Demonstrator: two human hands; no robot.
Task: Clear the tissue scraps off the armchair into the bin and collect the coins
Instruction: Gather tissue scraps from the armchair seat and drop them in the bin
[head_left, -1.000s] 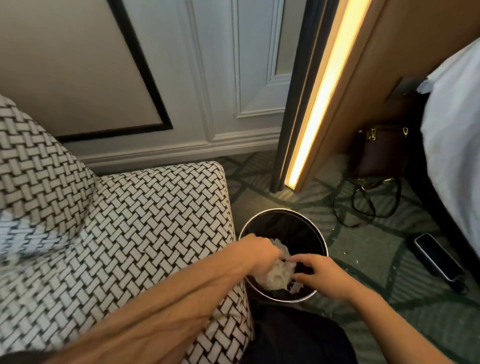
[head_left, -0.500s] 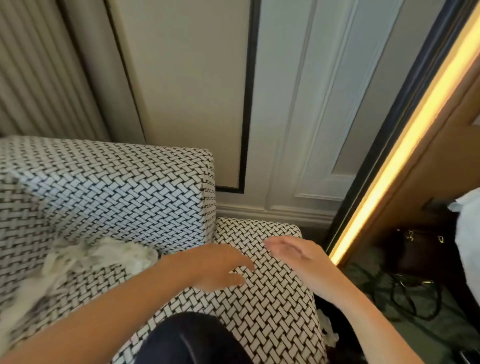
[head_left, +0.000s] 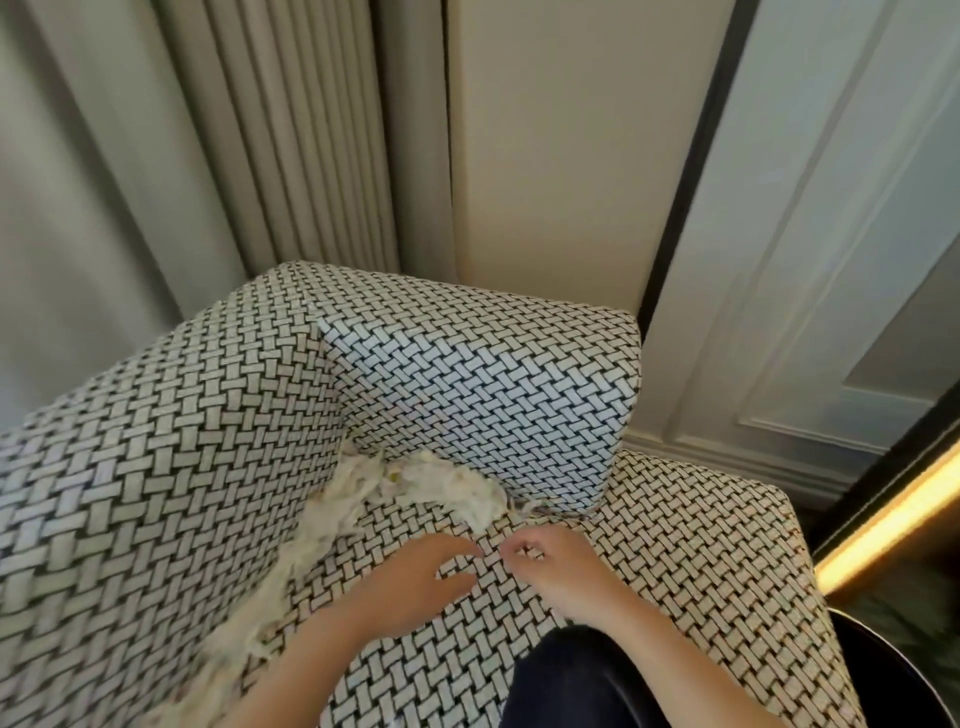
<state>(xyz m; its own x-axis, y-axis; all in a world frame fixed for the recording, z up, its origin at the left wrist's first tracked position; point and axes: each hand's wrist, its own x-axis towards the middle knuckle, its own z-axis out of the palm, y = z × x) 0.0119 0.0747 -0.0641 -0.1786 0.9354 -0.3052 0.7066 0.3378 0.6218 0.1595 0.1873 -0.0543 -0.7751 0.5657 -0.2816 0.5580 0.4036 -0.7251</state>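
Many tissue scraps (head_left: 447, 491): we see them bunched in the crease where the seat of the armchair (head_left: 467, 374) meets its back. A thin trail runs down to the left. They lie near both hands, and neither hand touches them.
Tearing risk: the tissue looks shredded and soft, so we judge that a quick grab would lift only part of it and leave bits caught in the weave.
Coin risk: we make out no coin for certain. Any coin may sit under the pile or in the crease, where a broad scoop could carry it off with the tissue or push it deeper.
Spill risk: the bin (head_left: 904, 686) stands low on the right beside the chair, well apart from the pile, so loose shreds may drop on the way.
Left hand (head_left: 415, 587): open, fingers stretched towards the pile, low over the seat, holding nothing.
Right hand (head_left: 550, 566): just beside the left, fingers curled in towards the thumb. We cannot tell whether they pinch something small.
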